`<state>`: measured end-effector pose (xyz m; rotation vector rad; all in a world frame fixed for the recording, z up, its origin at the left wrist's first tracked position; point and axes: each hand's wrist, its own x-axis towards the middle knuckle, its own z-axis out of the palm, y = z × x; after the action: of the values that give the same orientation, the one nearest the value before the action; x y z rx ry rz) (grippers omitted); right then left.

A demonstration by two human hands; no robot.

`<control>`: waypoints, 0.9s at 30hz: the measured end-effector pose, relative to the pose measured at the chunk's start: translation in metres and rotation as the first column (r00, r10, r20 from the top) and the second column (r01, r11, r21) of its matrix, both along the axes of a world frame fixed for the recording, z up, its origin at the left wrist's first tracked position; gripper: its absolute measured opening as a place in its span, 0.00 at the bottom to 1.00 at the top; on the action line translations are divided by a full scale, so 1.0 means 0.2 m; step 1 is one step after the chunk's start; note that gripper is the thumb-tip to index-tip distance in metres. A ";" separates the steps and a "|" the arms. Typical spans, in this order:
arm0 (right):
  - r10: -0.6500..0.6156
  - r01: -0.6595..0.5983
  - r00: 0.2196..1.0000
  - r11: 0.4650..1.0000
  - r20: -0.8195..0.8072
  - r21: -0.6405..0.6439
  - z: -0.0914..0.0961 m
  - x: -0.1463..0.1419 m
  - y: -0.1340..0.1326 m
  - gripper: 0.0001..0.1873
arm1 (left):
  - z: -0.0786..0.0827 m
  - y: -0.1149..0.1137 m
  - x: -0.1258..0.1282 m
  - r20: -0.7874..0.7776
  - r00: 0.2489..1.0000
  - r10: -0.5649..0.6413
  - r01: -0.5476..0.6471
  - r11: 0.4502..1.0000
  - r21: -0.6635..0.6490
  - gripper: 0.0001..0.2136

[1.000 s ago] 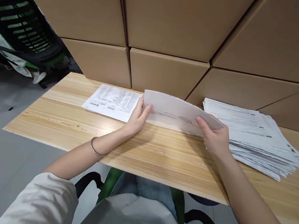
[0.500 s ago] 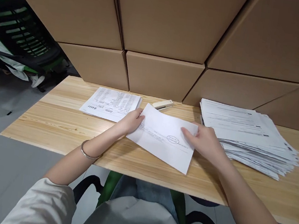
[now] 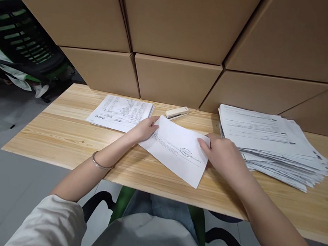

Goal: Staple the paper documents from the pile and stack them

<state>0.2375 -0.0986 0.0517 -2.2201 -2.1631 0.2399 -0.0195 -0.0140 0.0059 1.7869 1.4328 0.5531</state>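
Observation:
A white printed paper [image 3: 175, 151] with an oval stamp is held tilted above the wooden table. My left hand [image 3: 146, 130] grips its left edge, thumb on top, and my right hand [image 3: 219, 149] pinches its right edge the same way. Whether it is one sheet or several, I cannot tell. Just beyond the paper lies a cream stapler [image 3: 177, 112]. To the left, near my left hand, sits a low stack of printed sheets [image 3: 119, 112]. A taller, uneven pile of papers [image 3: 266, 133] stands right of my right hand.
Cardboard boxes [image 3: 174, 81] form a wall along the back of the wooden table [image 3: 52, 136]. At far left are a black and green chair [image 3: 20, 37] and part of another person in pale clothing. The table's front edge runs just above my lap.
My right hand and the paper's right side have shifted slightly left. Both hands keep their hold on the paper. The view has moved a little.

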 end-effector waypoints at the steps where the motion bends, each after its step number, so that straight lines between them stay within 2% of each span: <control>1: -0.023 0.019 0.998 0.997 0.055 0.074 0.01 -0.01 -0.01 0.23 | 0.00 0.00 0.00 0.013 1.000 -0.004 0.004 1.000 -0.006 0.24; 3: -0.030 0.009 0.996 0.967 0.079 0.256 0.03 -0.04 -0.02 0.27 | -0.01 0.01 0.02 0.029 1.000 0.000 0.001 1.000 -0.011 0.23; 5: 0.103 -0.104 0.994 0.919 0.021 0.381 0.02 -0.09 0.03 0.27 | -0.01 0.02 0.03 0.035 0.999 0.001 0.000 1.000 -0.009 0.23; 6: 0.217 -0.195 0.976 0.893 -0.009 0.406 0.01 -0.11 0.07 0.27 | -0.02 0.03 0.03 0.035 0.999 0.000 0.001 1.000 -0.008 0.24; 8: 0.457 -0.406 0.887 0.836 -0.060 0.368 -0.04 -0.17 0.18 0.30 | -0.02 0.04 0.05 0.027 1.000 -0.004 0.004 1.000 -0.003 0.25; 9: 0.535 -0.483 0.842 0.805 -0.068 0.344 -0.08 -0.20 0.23 0.33 | -0.02 0.04 0.05 0.018 1.000 -0.004 0.004 1.000 0.001 0.25; 10: 0.563 -0.515 0.823 0.796 -0.076 0.319 -0.11 -0.23 0.28 0.34 | -0.02 0.05 0.06 0.005 1.000 0.000 0.000 1.000 0.007 0.26; 14: 0.536 -0.504 0.841 0.827 -0.077 0.248 -0.20 -0.33 0.40 0.33 | -0.03 0.05 0.08 -0.048 0.999 0.012 -0.012 1.000 0.001 0.27; 27: 0.504 -0.480 0.863 0.836 -0.028 0.267 -0.26 -0.39 0.37 0.32 | -0.06 0.05 0.08 -0.152 0.988 0.002 0.003 0.999 0.034 0.25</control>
<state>0.1600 -0.0237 -0.0008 -1.4568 -2.5085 0.0724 -0.0026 -0.0036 -0.0051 1.8905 1.5335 0.4521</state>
